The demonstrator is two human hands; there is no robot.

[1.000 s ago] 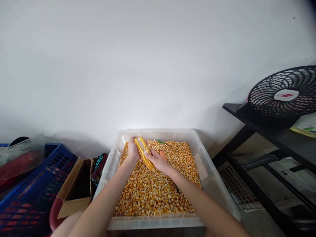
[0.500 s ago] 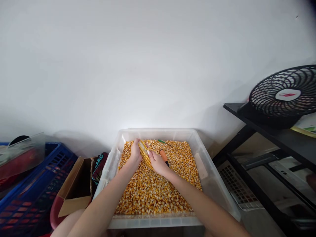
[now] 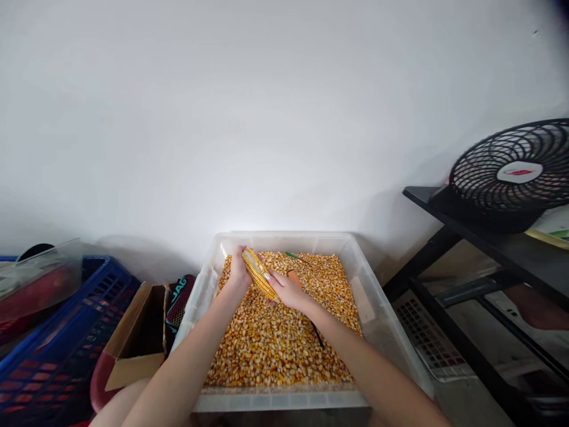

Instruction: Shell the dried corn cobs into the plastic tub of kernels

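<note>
A yellow corn cob [image 3: 258,275] is tilted between my two hands, with a pale strip bare of kernels along its upper side. My left hand [image 3: 239,271] wraps its upper left end. My right hand [image 3: 287,289] grips the lower right part, thumb laid along the bare strip. Beneath them, loose corn kernels [image 3: 271,350] fill a translucent plastic bin [image 3: 311,401]. On the kernels beyond my right hand lie an orange handle [image 3: 294,278] and a thin tool with a green end [image 3: 291,255]. The orange handle is partly hidden by my right hand.
To the left stand a blue plastic crate [image 3: 66,332], an open cardboard box [image 3: 137,332] in a red tub [image 3: 98,379], and a dark mesh pouch [image 3: 180,299]. At right, a black fan [image 3: 519,172] sits on a black rack [image 3: 466,231]. A white wall [image 3: 284,118] rises behind the bin.
The cob and both hands have shifted slightly left, and more of the cob's bare strip shows. A dark thin strip on the kernels now shows beside my right forearm.
</note>
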